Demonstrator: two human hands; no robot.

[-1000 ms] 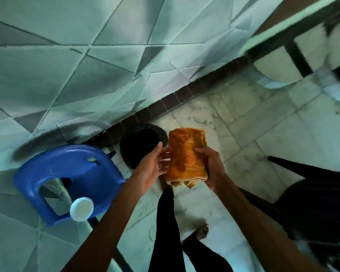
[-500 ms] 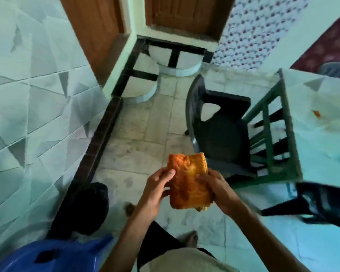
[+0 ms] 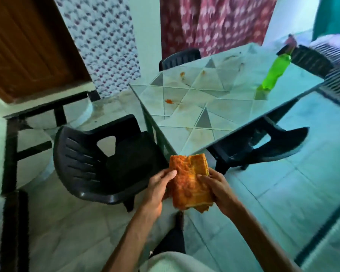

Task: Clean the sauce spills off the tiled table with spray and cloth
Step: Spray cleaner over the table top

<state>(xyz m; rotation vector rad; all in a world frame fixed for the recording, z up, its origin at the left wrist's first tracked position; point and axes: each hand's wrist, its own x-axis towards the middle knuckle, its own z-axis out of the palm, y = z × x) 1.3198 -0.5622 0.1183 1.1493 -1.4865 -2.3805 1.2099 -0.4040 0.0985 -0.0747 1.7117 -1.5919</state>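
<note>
- Left hand (image 3: 157, 191) and right hand (image 3: 218, 190) each close a grip on the folded orange terry cloth (image 3: 188, 185), one per side.
- Ahead of the grip: pale tiled tabletop (image 3: 232, 108), orange sauce spots (image 3: 169, 101), green plastic spray bottle (image 3: 274, 74) farther right.

Soft, cool, teal-tinted daylight, fairly bright. The tiled table (image 3: 232, 107) shows pale glare. Motion blur smears the far curtain (image 3: 214, 22) and the right edge; the near cloth (image 3: 186, 185) looks sharper. Lines bow at the edges.
</note>
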